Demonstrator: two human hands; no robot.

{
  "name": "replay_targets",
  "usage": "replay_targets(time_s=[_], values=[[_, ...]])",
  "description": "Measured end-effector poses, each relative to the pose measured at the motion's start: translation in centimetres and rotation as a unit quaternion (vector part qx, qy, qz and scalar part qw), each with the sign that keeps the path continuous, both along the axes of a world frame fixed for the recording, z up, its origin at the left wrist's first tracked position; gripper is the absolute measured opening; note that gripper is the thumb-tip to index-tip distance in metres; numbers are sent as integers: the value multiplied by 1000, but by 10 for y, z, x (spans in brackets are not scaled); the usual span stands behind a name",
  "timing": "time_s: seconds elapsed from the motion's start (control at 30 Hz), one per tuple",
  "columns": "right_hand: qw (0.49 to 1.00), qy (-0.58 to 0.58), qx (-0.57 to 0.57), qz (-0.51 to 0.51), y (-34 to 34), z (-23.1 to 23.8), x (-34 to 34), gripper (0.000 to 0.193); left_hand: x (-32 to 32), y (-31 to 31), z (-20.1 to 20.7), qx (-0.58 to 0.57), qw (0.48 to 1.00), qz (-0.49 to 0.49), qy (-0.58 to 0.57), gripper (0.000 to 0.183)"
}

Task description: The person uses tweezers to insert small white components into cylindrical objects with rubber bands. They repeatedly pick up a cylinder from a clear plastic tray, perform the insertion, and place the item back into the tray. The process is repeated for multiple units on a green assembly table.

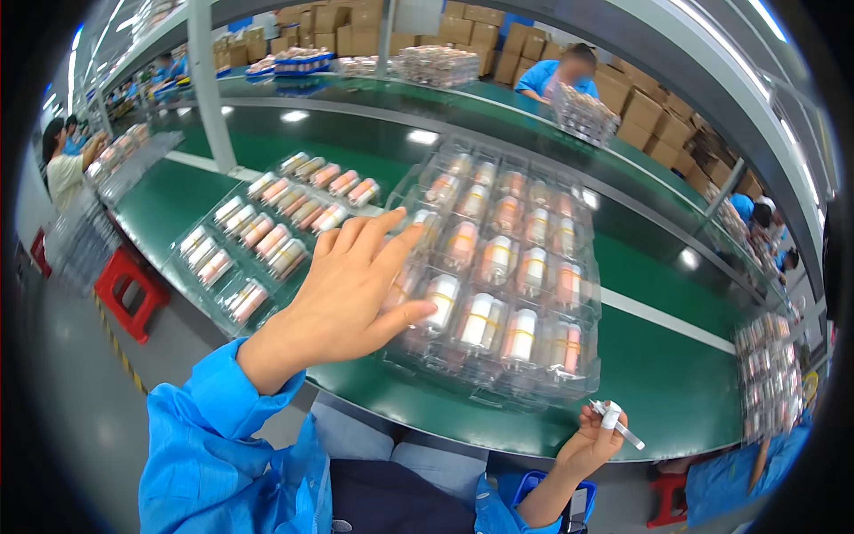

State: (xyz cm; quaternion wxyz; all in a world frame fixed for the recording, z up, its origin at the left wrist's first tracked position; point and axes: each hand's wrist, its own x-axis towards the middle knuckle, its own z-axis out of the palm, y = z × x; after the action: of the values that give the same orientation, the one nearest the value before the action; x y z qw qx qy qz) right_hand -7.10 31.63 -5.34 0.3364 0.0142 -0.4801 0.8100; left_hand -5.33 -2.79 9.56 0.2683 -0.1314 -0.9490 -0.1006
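Free green tabletop (658, 378) right of the tray stack (543, 388); flat tray (231, 278) and upright post (206, 98) obstructive at left

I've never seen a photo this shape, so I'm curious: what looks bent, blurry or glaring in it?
In the head view, the fisheye lens bows the near edge of the green table and darkens the corners; in the head view, the clear tray stack looks smeared, perhaps from motion; also in the head view, ceiling lights glare at upper right.
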Motion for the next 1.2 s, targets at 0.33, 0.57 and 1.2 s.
replay_targets(time_s=[0.33,0.57,1.2], values=[[998,-10,43,37,14,-15,0,22,-23,-17,-35,106,983,-143,43,74],[998,-26,53,-6,9,-12,-1,21,-17,-18,-40,150,974,-163,45,76],[997,-17,74,25,14,-17,-4,22,66,-132,-120,-23,927,373,-8,30]])
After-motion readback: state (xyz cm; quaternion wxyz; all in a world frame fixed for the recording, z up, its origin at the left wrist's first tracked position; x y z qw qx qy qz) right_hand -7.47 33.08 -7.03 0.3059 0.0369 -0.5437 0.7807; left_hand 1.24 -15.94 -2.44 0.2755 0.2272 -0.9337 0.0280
